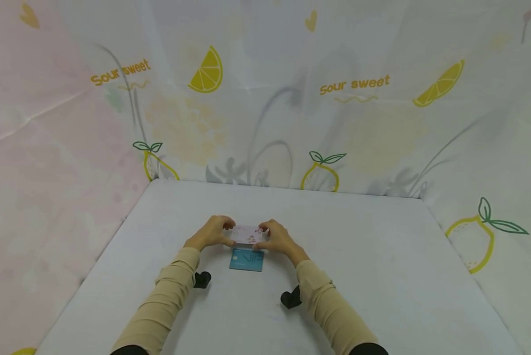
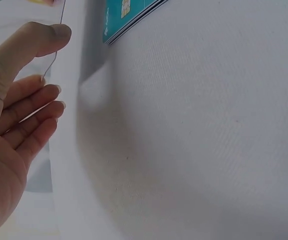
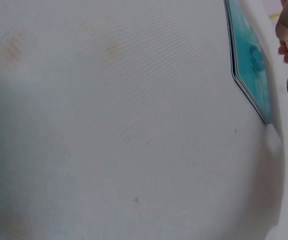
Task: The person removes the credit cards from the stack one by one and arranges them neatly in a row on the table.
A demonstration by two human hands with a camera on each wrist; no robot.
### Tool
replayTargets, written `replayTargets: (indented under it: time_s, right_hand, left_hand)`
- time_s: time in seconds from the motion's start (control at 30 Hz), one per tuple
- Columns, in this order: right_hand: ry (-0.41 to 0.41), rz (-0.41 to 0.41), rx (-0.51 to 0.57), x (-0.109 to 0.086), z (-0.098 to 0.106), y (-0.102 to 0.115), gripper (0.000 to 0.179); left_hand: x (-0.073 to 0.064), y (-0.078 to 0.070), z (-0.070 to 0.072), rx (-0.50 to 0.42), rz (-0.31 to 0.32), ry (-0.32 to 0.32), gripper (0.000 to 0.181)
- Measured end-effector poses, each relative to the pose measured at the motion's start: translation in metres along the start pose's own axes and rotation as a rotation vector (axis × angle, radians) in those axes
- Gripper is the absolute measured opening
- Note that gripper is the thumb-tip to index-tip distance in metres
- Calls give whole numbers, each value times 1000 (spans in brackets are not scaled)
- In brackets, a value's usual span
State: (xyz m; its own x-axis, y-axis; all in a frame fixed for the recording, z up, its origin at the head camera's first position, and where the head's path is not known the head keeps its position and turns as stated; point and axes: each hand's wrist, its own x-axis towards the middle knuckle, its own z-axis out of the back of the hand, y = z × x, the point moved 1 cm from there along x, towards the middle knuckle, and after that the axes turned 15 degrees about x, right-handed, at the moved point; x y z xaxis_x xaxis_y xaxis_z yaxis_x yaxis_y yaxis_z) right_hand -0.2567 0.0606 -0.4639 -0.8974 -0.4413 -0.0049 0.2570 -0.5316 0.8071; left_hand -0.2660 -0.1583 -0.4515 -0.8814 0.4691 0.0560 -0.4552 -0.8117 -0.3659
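Note:
A pale pink card (image 1: 246, 234) with a small floral print is held by both hands, one at each short end. My left hand (image 1: 213, 230) pinches its left end between thumb and fingertips. On the right end, my right hand (image 1: 277, 237) grips with thumb and fingers. In the left wrist view the card's thin edge runs between the thumb (image 2: 51, 40) and the forefinger, raised off the table. Just nearer than the card lies a small stack of teal cards (image 1: 246, 260), flat on the table; the top one has a chip and large lettering.
The white table (image 1: 380, 256) spreads around the hands. Behind it hangs a fabric backdrop (image 1: 265, 123) printed with lemons and words, which also covers the sides. Black wrist-worn pieces (image 1: 202, 279) stick out inward from the beige sleeves (image 1: 167, 291).

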Motion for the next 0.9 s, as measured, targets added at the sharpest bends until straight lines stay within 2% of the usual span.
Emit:
replayTargets:
  time_s: [0.6, 0.9]
  right_hand:
    - [-18, 12, -12, 5, -5, -10, 58]
    - [-26, -10, -37, 6, -7, -12, 59]
  left_hand:
    - [8, 7, -13, -12, 32, 5, 48]
    - [12, 6, -15, -12, 68, 35, 50]
